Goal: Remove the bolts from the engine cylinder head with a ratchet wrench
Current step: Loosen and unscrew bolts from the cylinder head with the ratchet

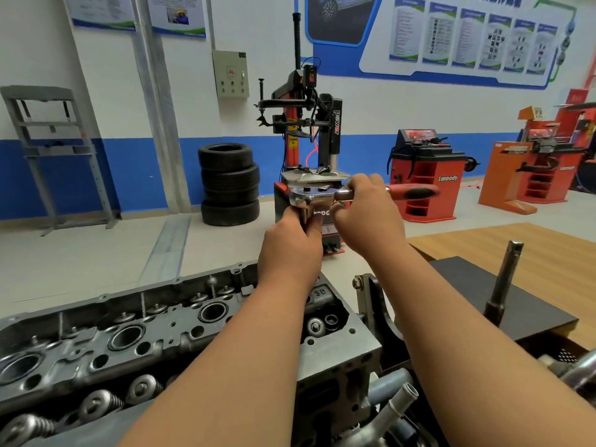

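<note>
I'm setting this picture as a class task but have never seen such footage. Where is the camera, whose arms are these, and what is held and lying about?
The camera sits on a person's head, looking forward and down, so the arms are the wearer's own. Both hands hold a ratchet wrench in the air: the right hand grips its shaft, the left hand the part under its head. Below lies the cylinder head, a metal engine part. A bar stands on a black mat at right.

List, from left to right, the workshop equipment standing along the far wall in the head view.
Grey metal frame → stack of tyres → tyre changer → red wheel balancer → orange cabinet.
</note>
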### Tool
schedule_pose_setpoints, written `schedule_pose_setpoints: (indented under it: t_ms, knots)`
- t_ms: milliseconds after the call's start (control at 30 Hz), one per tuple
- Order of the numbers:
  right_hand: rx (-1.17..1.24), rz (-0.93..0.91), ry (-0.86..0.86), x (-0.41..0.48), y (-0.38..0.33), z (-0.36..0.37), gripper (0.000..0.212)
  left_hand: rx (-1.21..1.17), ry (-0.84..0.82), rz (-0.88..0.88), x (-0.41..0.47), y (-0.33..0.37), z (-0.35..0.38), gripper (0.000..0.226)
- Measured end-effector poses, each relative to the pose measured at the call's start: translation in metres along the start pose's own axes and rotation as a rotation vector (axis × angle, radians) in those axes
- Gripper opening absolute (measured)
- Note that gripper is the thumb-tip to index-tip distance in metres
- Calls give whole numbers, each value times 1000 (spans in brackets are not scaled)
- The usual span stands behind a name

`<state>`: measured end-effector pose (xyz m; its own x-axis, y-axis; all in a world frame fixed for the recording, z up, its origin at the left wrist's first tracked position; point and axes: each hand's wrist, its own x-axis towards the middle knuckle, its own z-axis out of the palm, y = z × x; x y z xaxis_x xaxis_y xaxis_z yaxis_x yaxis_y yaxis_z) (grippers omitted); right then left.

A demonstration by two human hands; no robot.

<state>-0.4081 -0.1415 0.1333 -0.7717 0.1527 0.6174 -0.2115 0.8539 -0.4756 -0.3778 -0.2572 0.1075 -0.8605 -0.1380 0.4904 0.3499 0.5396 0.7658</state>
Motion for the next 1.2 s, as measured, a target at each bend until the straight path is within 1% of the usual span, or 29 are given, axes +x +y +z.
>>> schedule_pose_setpoints:
  t_ms: [67,167,300,400,467,533,600,700,800,867,900,933,967,1033,1100,1133,1167,1200]
  knots:
    - [-53,17,-4,-19,-2,-15,34,-2,-4,-5,-1,0,0,25]
    - [-79,-4,-13,-53,-11,-35,43,9,0,-14,-2,1,1,27]
    - [-112,-127,-75,-96,-29,-47,68,43,23,-15,-2,2,0,26]
    - [-97,-176,-115,-107,-33,-50,74,41,25,-35,-2,1,0,23]
    - [-104,-180,-105,-100,-30,-51,70,33,43,-42,-2,1,-1,22]
    - [-100,-171,-76,-84,-24,-51,59,-20,45,-48,-2,0,-1,19]
    - [-59,-125,-72,-59,-16,-50,46,-117,17,-68,-2,-1,0,9]
    - [-11,-90,-132,-19,-5,-42,25,-167,-16,-80,0,-3,1,11]
    - [-7,-102,-202,15,-8,-19,7,-180,-43,-80,2,-2,2,7]
    - [-84,-136,-253,33,-15,0,8,-167,-61,-75,4,-3,2,8]
    - [-82,-166,-276,40,-18,9,15,-154,-56,-77,4,-4,2,9]
    - [-32,-206,-304,45,-21,18,21,-144,-41,-81,5,-5,2,10]
    - [26,-244,-338,49,-24,25,23,-137,-24,-85,5,-5,1,12]
    - [173,-281,-377,50,-29,36,18,-142,1,-92,6,-6,1,19]
    - [406,-213,-397,48,-31,41,19,-132,2,-99,7,-6,1,26]
    - [465,-196,-388,48,-28,44,18,-107,1,-91,7,-5,2,27]
    - [452,-211,-371,49,-26,46,17,-77,-1,-80,7,-5,3,27]
    - [359,-234,-356,49,-24,45,16,-52,4,-67,7,-4,5,27]
